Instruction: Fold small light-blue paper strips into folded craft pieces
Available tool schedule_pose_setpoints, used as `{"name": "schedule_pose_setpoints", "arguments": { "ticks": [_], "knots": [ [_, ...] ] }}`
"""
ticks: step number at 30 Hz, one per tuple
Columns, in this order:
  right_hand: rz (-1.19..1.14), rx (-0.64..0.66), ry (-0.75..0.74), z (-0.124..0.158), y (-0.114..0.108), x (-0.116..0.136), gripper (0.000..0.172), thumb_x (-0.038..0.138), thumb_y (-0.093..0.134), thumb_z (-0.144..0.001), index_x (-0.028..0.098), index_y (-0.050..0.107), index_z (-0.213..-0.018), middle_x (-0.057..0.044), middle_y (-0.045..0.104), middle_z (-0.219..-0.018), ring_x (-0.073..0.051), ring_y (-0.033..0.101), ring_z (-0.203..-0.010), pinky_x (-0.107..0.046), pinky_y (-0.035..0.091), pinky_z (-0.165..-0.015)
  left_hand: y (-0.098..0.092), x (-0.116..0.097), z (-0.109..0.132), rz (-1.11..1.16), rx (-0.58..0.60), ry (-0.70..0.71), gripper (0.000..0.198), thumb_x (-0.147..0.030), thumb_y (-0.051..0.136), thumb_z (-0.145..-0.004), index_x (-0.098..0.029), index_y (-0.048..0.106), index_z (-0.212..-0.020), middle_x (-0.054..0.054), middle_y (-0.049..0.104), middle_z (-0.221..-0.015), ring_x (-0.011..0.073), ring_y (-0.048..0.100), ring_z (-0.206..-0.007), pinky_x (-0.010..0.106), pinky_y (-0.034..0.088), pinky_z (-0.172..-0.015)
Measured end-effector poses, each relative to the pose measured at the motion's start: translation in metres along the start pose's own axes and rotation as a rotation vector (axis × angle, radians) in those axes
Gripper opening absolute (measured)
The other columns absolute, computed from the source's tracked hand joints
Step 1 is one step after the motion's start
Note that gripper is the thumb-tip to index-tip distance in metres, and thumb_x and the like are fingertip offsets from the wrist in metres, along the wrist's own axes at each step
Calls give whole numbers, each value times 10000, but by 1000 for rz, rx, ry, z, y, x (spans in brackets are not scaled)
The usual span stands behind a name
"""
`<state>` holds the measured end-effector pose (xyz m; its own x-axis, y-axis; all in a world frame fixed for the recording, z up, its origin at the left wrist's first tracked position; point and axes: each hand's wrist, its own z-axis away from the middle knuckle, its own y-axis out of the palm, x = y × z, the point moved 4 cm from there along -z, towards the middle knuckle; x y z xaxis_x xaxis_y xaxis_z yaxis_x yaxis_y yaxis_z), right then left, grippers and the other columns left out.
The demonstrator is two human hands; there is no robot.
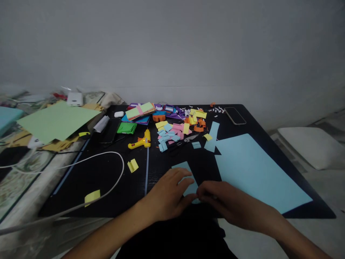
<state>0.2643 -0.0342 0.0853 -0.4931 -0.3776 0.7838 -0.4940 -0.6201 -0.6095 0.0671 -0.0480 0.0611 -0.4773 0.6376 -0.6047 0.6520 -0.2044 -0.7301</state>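
Partly covering blue paper [192, 187], left fingers [185, 182] spread, right fingers [207, 187] curled, hold unclear

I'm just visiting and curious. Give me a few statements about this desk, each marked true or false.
1. The left hand is over a light-blue paper piece. True.
2. The glue gun is green. False: the glue gun is yellow.
3. The large blue sheet lies on the right side of the table. True.
4. The right hand holds the scissors. False: the scissors lie on the table, apart from the right hand.
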Motion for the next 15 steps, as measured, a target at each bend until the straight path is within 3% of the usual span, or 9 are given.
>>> {"name": "schedule_pose_setpoints", "arguments": {
  "ticks": [2,4,7,11,15],
  "knots": [
    [-38,36,-89,-5,-6,8,156,193,580,-1032,258,718,-1000,1,751,-917,-137,674,-739,-239,504,-640,-4,-1,-2,207,66,-75,413,-416,589,-1031,-171,603,-1364,168,640,-1413,292,592,-1323,478,486,-1121],
    [-74,46,-164,-12,-15,18,152,215,600,-1036,260,743,-1014,-13,749,-948,-145,688,-795,-246,532,-689,-8,3,-9,454,202,-192,424,-446,534,-1057,-209,592,-1404,127,678,-1367,251,647,-1229,418,510,-1068],
    [-90,-55,-273,-27,-35,31,159,275,616,-1040,243,764,-990,-60,726,-1013,-182,695,-929,-292,567,-787,-11,12,-23,757,438,-247,478,-569,499,-1044,-173,724,-1191,71,753,-1083,232,694,-1013,363,548,-921],
    [-110,-192,-384,-49,-55,36,153,263,604,-1047,239,746,-996,-62,719,-1001,-194,685,-965,-326,564,-846,-10,33,-43,1125,419,-316,622,-727,649,-893,-185,751,-1181,97,758,-1099,252,712,-1038,374,552,-933],
    [-123,-315,-394,-65,-57,29,155,253,588,-1050,230,730,-994,-38,714,-941,-174,683,-868,-311,549,-800,3,47,-48,1264,457,-322,539,-646,754,-862,-152,762,-1080,115,769,-1054,238,741,-983,378,557,-956]
  ]
}}
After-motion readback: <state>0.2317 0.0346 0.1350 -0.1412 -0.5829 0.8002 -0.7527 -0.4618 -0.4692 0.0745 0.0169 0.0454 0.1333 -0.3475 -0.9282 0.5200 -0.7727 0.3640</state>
